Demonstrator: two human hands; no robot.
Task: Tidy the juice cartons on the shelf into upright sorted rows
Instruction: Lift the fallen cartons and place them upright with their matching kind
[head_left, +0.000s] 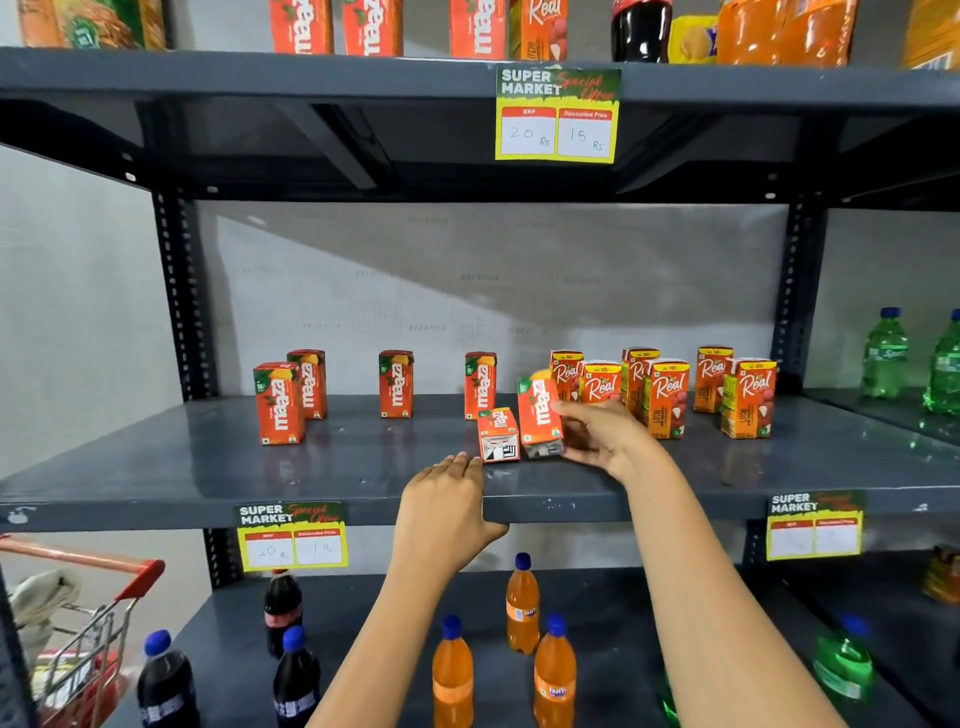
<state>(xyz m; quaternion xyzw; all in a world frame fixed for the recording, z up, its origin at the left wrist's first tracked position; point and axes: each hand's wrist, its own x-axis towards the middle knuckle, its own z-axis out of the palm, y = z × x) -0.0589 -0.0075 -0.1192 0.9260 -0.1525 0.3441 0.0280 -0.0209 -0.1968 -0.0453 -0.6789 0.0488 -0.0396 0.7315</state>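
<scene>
- Step in hand: standing up the toppled Maaza cartons near the middle of the shelf (208, 467).
- Right hand (605, 434) is closed around a tilted Maaza carton (539, 415), thumb on top, fingers behind it. The carton leans back with its base facing the camera, and it looks raised off the deck or barely touching it (hard to tell which).
- Left hand (447, 499) holds nothing. It lies palm down, fingers flat on the front edge of the shelf, fingertips just short of a fallen Maaza carton (497, 434) that lies on its side, end flap facing out.
- Four other Maaza cartons (396, 384) already stand upright to the left, loosely spaced, two of them nearly touching.
- Real cartons (667, 397) stand upright in a cluster on the right, just behind the right hand, not in a tidy row.
- Next move, as I judge it: rotate the held carton vertical and set it beside the upright Maaza at (480, 384), then the left hand picks up the fallen one.
- Risk: the right wrist sits close to the Real cluster and could knock one over.
</scene>
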